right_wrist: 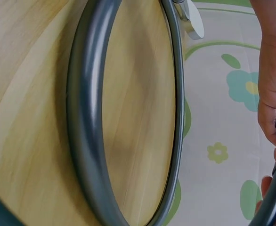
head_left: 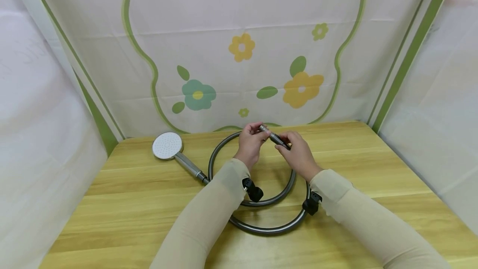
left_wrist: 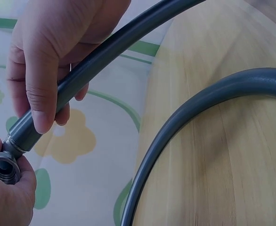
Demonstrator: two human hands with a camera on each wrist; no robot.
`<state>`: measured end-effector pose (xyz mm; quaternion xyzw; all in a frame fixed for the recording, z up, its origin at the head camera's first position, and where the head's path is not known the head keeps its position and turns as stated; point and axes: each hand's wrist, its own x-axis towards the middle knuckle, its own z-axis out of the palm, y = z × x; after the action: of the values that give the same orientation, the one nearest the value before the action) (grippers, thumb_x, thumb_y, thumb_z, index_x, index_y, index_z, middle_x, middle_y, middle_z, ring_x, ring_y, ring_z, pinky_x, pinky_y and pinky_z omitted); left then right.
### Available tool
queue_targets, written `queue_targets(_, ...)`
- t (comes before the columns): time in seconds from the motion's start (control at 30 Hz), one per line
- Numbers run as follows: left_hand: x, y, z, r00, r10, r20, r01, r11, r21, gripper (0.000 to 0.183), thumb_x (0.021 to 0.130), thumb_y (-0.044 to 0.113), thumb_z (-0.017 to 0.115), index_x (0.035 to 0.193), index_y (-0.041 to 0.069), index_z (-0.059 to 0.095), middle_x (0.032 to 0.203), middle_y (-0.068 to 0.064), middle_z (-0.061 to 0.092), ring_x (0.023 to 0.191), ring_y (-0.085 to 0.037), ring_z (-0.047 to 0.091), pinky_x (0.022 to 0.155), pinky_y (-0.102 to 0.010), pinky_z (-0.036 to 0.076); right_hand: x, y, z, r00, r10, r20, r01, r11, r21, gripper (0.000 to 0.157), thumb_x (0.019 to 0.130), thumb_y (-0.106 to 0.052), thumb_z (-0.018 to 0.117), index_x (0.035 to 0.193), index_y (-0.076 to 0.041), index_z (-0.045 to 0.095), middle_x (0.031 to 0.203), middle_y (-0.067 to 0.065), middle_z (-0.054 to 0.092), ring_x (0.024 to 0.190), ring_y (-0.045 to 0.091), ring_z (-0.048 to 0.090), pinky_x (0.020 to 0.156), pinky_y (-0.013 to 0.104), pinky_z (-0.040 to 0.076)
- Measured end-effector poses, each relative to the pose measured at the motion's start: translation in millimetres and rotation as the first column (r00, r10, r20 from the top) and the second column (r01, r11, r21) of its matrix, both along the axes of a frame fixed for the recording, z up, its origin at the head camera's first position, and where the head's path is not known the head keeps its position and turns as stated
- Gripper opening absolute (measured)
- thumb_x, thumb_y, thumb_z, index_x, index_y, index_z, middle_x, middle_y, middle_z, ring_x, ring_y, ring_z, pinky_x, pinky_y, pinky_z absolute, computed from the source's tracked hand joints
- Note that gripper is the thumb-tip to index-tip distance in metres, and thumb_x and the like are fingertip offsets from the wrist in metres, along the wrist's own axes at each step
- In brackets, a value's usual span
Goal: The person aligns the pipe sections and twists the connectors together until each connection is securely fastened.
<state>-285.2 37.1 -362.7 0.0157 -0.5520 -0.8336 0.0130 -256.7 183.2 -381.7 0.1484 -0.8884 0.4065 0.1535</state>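
Observation:
A grey shower hose [head_left: 269, 231] lies looped on the wooden table, and its free end is raised between both hands. The metal nut [left_wrist: 5, 170] at that end is pinched between the thumb and finger of my left hand [head_left: 249, 143]; its threaded opening shows in the left wrist view. Just behind the nut, my right hand [head_left: 300, 154] grips the dark hose sleeve [left_wrist: 26, 133]. The hose's other end joins the handle of a shower head [head_left: 167, 146], which lies at the left with its white spray face up.
The wooden table [head_left: 130, 202] bears the hose and shower head. A flower-printed cloth [head_left: 209, 15] hangs behind it, with pale cloth walls at both sides. Hose loops lie beneath both forearms.

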Motion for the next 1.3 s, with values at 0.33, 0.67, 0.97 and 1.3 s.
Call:
queue_targets(0.33, -0.3, -1.3, 1.9, 1.0, -0.005, 0.0, 0.005, 1.0, -0.002, 0.036, 0.084, -0.009, 0.069, 0.116, 0.002, 0.058, 0.107, -0.009, 0.063, 0.093, -0.017, 0.059, 0.079, -0.029, 0.051, 0.3, -0.1, 1.3, 1.0, 0.022, 0.013, -0.021, 0.999, -0.029, 0.025, 0.093, -0.011, 0.065, 0.116, -0.002, 0.061, 0.105, 0.012, 0.056, 0.096, 0.026, 0.055, 0.078, 0.041, 0.05)
queue_targets(0.67, 0.2, -2.5, 2.1, 1.0, -0.003, 0.0, 0.003, 1.0, -0.001, 0.036, 0.084, -0.009, 0.068, 0.117, 0.003, 0.058, 0.112, -0.012, 0.062, 0.094, -0.018, 0.059, 0.08, -0.03, 0.05, -0.1, -0.7, 3.1, 0.999, 0.036, 0.04, -0.034, 0.998, -0.046, 0.027, 0.095, -0.011, 0.063, 0.119, 0.0, 0.061, 0.108, 0.015, 0.057, 0.099, 0.028, 0.056, 0.083, 0.045, 0.051)
queue_targets(0.97, 0.6, -5.2, 1.3, 1.0, -0.006, 0.001, 0.006, 1.0, -0.011, 0.036, 0.084, -0.008, 0.069, 0.117, 0.003, 0.057, 0.115, -0.013, 0.062, 0.093, -0.017, 0.059, 0.087, -0.036, 0.05, 0.0, -1.7, 4.0, 0.997, 0.04, 0.062, -0.037, 0.998, -0.043, 0.029, 0.095, -0.012, 0.062, 0.121, 0.001, 0.06, 0.109, 0.016, 0.058, 0.097, 0.027, 0.058, 0.084, 0.045, 0.051)
queue_targets(1.3, -0.1, -7.7, -1.4, 1.0, -0.012, 0.013, 0.012, 1.0, -0.023, 0.038, 0.085, -0.007, 0.069, 0.119, 0.004, 0.057, 0.113, -0.009, 0.063, 0.098, -0.018, 0.06, 0.083, -0.032, 0.05, 0.1, -3.0, 5.5, 0.994, 0.057, 0.097, -0.051, 0.997, -0.061, 0.03, 0.096, -0.012, 0.06, 0.122, 0.003, 0.059, 0.114, 0.018, 0.058, 0.104, 0.031, 0.059, 0.09, 0.048, 0.049)
